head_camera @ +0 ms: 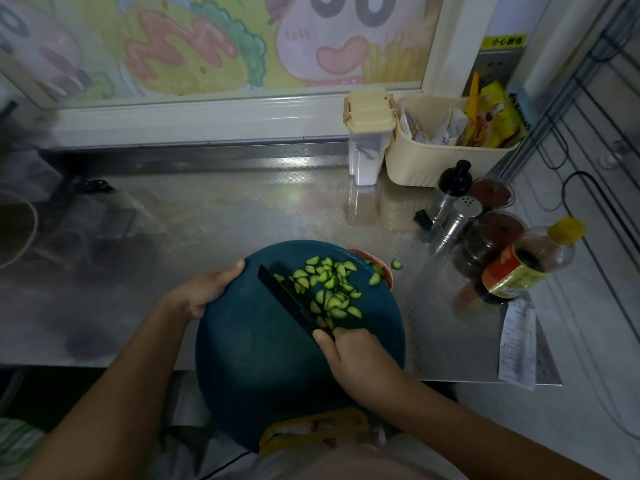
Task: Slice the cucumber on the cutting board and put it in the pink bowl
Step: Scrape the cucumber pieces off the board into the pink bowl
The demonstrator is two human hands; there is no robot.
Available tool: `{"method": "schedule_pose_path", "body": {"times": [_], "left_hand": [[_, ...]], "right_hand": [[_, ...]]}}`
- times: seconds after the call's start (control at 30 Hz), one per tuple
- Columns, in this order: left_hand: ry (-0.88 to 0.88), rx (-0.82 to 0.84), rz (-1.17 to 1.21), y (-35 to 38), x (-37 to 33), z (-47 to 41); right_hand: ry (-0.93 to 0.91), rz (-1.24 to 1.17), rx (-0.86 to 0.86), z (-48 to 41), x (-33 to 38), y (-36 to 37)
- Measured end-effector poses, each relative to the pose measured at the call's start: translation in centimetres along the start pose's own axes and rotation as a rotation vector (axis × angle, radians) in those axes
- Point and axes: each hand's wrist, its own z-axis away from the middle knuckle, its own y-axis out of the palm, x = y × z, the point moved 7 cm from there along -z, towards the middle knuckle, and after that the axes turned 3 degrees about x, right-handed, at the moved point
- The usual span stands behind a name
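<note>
A round dark teal cutting board is lifted and tilted over the pink bowl, of which only a bit of rim shows past the board's far right edge. My left hand grips the board's left rim. My right hand holds a black knife, whose blade lies on the board against a pile of several half-moon cucumber slices. Some slices sit at the board's far edge over the bowl. One cucumber piece lies on the counter beside the bowl.
The steel counter carries a cream basket of packets, a cream-lidded container, a pepper shaker, a black-topped dispenser, dark jars and a sauce bottle at right. A receipt lies near the front edge.
</note>
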Motion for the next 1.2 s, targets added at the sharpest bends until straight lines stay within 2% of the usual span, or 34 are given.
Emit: {"method": "schedule_pose_path", "body": {"times": [0.2,0.37,0.63,0.77,0.97,1.2], "left_hand": [[-0.006,-0.103,0.028,-1.1,0.5,-0.5],[-0.005,-0.099,0.041,-0.2,0.1,-0.2],[0.02,-0.1,0.055,-0.7,0.3,-0.1],[0.039,-0.161,0.07,-1.5,0.7,-0.3],[0.088,-0.208,0.108,-0.6,0.5,-0.1],[0.105,-0.238,0.148,0.0,0.9,0.0]], "right_hand": [[0.049,-0.072,-0.033,-0.5,0.4,-0.5],[0.112,-0.199,-0.04,-1.8,1.7,-1.0],[0.088,0.019,-0.044,0.5,-0.5,-1.2],[0.075,0.018,-0.061,1.5,-0.9,-1.1],[-0.021,-0.037,-0.108,-0.9,2.8,0.2],[0.076,0.107,-0.13,-1.7,2.6,1.6]]}}
